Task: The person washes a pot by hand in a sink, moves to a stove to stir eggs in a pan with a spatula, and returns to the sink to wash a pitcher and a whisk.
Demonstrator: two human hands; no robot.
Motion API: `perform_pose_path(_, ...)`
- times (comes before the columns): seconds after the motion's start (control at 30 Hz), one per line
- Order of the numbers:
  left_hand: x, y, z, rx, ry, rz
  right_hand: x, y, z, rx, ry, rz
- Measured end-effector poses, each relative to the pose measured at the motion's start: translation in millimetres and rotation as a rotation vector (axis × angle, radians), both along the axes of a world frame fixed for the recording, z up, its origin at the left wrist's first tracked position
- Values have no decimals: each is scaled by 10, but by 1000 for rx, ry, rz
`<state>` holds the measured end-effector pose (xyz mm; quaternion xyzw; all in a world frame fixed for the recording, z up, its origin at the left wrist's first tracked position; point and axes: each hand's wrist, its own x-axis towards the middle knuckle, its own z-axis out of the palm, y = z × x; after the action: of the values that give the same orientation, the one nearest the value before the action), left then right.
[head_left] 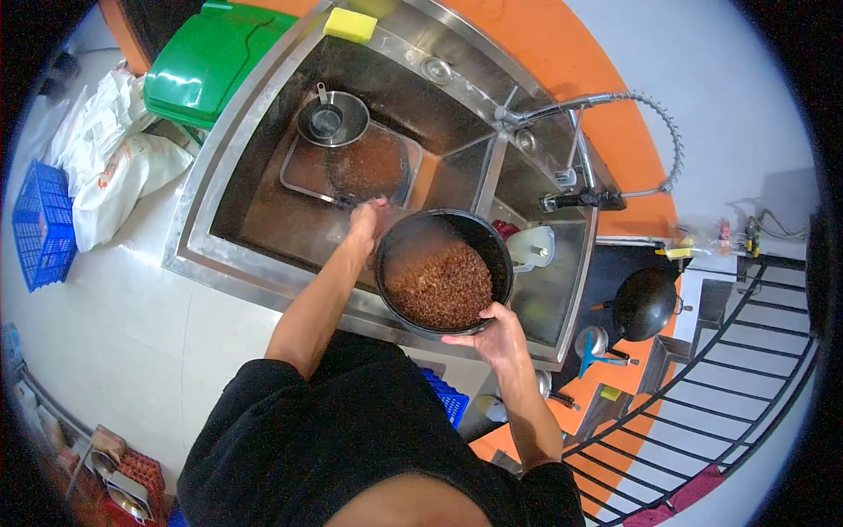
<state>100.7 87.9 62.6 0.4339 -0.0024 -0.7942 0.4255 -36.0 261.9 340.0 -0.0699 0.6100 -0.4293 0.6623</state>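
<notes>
A round black pot (502, 263) with brown grain-like contents (439, 285) is over the front edge of the steel sink, its open top facing me. My right hand (496, 338) grips its lower right rim, thumb on the rim and fingers underneath. At the pot's upper left, my left hand (366, 221) is closed, partly blurred; what it holds is too smeared to make out. Beyond it, in the left basin, lie a metal tray (303, 167) with murky brown water and a metal bowl (353, 119) with a small handled cup (326, 121) inside.
A spring-hose faucet (580, 200) rises behind the right basin, which holds a white pitcher (532, 248). A yellow sponge (350, 25) sits on the sink's back left rim. Left are a green bin (206, 75), white bags (127, 180) and a blue basket (39, 228); right, a wok (644, 304) and black railing (694, 419).
</notes>
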Motion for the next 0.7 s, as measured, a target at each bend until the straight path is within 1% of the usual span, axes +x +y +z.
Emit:
perform_pose_path(0.07,14,19,77,-22,1,11,10,-9,18,15,17,-10)
perform_pose_path(0.13,30,29,103,-51,-133,-63,4,-16,22,17,15,-7)
perform_pose_path(0.17,7,21,39,-51,-132,-62,2,-20,25,19,12,-5)
perform_pose_path(0.3,3,3,59,-48,-49,-64,25,-45,48,26,21,-2)
perform_pose_path(0.37,47,26,204,-35,-13,-58,22,-47,40,29,14,8)
perform_pose_path(0.43,79,45,317,2,83,-71,8,-51,31,27,17,14)
perform_pose_path(0.53,120,55,475,8,110,-100,20,-56,36,29,26,20)
perform_pose_path(0.57,156,63,611,9,111,-99,27,-65,43,29,32,20)
perform_pose_path(0.63,213,100,813,42,218,-134,38,-78,48,35,28,17)
perform_pose_path(0.7,196,110,771,29,182,-134,39,-86,51,37,23,13)
